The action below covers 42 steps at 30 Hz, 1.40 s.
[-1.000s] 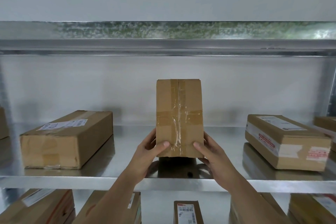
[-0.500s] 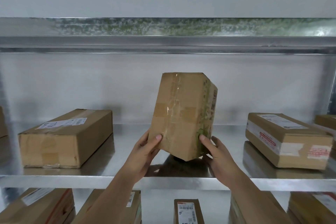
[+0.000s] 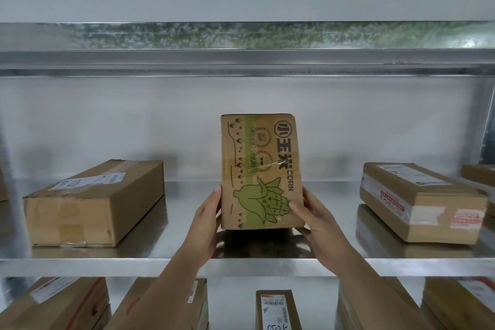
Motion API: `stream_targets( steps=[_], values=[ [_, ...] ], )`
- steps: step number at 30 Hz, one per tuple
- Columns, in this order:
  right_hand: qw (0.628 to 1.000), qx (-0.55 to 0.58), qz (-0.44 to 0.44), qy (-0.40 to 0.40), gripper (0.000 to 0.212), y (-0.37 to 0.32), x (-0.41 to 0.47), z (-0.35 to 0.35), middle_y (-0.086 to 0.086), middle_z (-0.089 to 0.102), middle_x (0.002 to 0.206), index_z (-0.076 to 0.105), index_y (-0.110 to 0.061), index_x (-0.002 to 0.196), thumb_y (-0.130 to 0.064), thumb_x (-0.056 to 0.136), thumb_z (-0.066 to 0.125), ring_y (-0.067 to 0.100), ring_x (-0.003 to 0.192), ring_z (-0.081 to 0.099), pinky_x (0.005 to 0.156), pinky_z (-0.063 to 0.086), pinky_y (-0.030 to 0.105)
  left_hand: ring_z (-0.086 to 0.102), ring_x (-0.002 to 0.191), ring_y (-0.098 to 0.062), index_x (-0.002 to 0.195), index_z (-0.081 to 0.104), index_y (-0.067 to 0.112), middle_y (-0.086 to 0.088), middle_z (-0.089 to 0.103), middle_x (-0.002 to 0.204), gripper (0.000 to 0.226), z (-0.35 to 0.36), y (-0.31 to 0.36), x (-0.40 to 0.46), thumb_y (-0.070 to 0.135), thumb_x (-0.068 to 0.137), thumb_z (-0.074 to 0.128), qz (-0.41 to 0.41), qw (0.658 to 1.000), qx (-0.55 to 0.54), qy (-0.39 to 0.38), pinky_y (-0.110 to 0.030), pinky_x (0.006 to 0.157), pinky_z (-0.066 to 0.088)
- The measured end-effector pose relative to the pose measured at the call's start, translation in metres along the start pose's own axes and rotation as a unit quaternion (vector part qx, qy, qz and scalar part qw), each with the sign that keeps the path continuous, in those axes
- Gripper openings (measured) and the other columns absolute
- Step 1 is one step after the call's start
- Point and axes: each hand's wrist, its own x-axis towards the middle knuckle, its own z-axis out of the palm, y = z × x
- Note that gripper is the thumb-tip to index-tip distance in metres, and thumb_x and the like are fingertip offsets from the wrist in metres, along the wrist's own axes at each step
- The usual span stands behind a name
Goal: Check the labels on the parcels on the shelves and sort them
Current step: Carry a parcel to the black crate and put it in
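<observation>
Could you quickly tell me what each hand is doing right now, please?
Left hand: holds the corn box by its left side.
Right hand: holds its right side.

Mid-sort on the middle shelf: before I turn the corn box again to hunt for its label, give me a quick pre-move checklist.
1. Grip: left hand and right hand each hold a side of the corn box: ok.
2. Shipping label on facing side: only print and tape: not ok.
3. Box lifted off the shelf: cannot tell.
4. Room to the left parcel: ok.
5. Room to the right parcel: ok.
</observation>
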Motion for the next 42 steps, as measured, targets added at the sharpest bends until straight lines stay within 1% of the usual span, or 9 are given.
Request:
stream_targets(
  steps=[6,17,23,29,30,33,34,37,42],
  values=[
    [1.000,-0.026,0.006,-0.002,0.039,0.000,0.000,0.001,-0.011,0.070,0.126,0.056,-0.038,0.136,-0.023,0.100,0.060,0.021,0.117,0.067,0.087,0.055,0.041,0.072,0.109,-0.019,0.140,0.056,0.031,0.000,0.073,0.123,0.055,0.000,-0.001,-0.002,0.038,0.086,0.063,0.047,0.997,-0.007,-0.059,-0.032,0.080,0.061],
    [1.000,-0.007,0.006,-0.008,0.038,0.000,0.001,0.001,-0.009,0.071,0.125,0.056,-0.036,0.135,-0.022,0.100,0.059,0.022,0.117,0.066,0.084,0.057,0.039,0.072,0.109,-0.018,0.139,0.057,0.032,0.000,0.073,0.124,0.041,-0.001,-0.002,0.001,0.028,0.098,0.060,0.051,0.997,-0.005,-0.060,-0.031,0.079,0.061],
    [0.999,0.018,0.024,0.020,0.030,0.003,0.005,-0.002,-0.006,0.073,0.122,0.061,-0.033,0.132,-0.028,0.103,0.054,0.023,0.114,0.068,0.080,0.059,0.039,0.070,0.113,-0.022,0.142,0.053,0.028,0.000,0.072,0.126,0.063,-0.002,-0.005,0.004,0.024,0.082,0.073,0.068,0.995,0.013,-0.074,-0.039,0.092,0.059],
    [0.993,0.055,0.062,0.084,0.028,0.007,0.010,-0.005,0.001,0.073,0.120,0.064,-0.024,0.128,-0.030,0.108,0.045,0.026,0.114,0.067,0.080,0.058,0.044,0.071,0.112,-0.029,0.137,0.056,0.024,-0.006,0.073,0.123,0.058,-0.002,-0.008,0.007,0.028,0.082,0.073,0.051,0.996,0.004,-0.066,-0.052,0.100,0.054],
    [0.993,0.059,0.055,0.087,0.030,0.008,0.010,-0.005,0.004,0.072,0.121,0.061,-0.021,0.131,-0.032,0.105,0.053,0.027,0.115,0.067,0.087,0.057,0.045,0.071,0.112,-0.028,0.137,0.056,0.023,-0.006,0.073,0.122,0.057,-0.002,-0.008,0.007,0.030,0.083,0.072,0.051,0.997,0.007,-0.060,-0.051,0.098,0.055],
    [0.992,0.091,0.055,0.068,0.097,0.010,0.009,-0.009,0.008,0.065,0.133,0.041,-0.016,0.149,-0.057,0.072,0.084,0.027,0.129,0.058,0.113,0.043,0.050,0.070,0.113,-0.025,0.135,0.056,0.023,-0.003,0.074,0.119,0.054,-0.003,-0.007,0.006,0.043,0.086,0.066,0.047,0.997,0.026,-0.049,-0.046,0.095,0.054],
    [0.993,0.091,0.053,0.050,0.102,0.009,0.008,-0.010,0.007,0.066,0.133,0.040,-0.016,0.149,-0.060,0.068,0.084,0.025,0.129,0.059,0.115,0.041,0.051,0.070,0.114,-0.024,0.134,0.056,0.023,-0.002,0.075,0.118,0.053,-0.003,-0.007,0.005,0.045,0.087,0.064,0.044,0.998,0.026,-0.047,-0.047,0.100,0.052],
    [0.995,0.086,0.051,0.010,0.070,0.007,0.008,-0.009,0.007,0.070,0.127,0.050,-0.016,0.141,-0.045,0.080,0.069,0.024,0.121,0.066,0.111,0.045,0.052,0.067,0.115,-0.021,0.133,0.051,0.023,0.001,0.075,0.116,0.050,-0.001,-0.007,0.006,0.048,0.091,0.061,0.034,0.999,0.017,-0.013,-0.049,0.110,0.042],
    [0.999,0.046,0.026,-0.008,0.039,0.005,0.002,-0.006,0.004,0.071,0.124,0.058,-0.019,0.134,-0.026,0.096,0.062,0.025,0.120,0.066,0.106,0.049,0.049,0.063,0.102,-0.019,0.126,0.049,0.019,-0.005,0.068,0.114,0.029,0.002,-0.008,0.008,0.030,0.101,0.060,0.086,0.991,-0.016,0.105,-0.026,0.072,0.049]
  ],
)
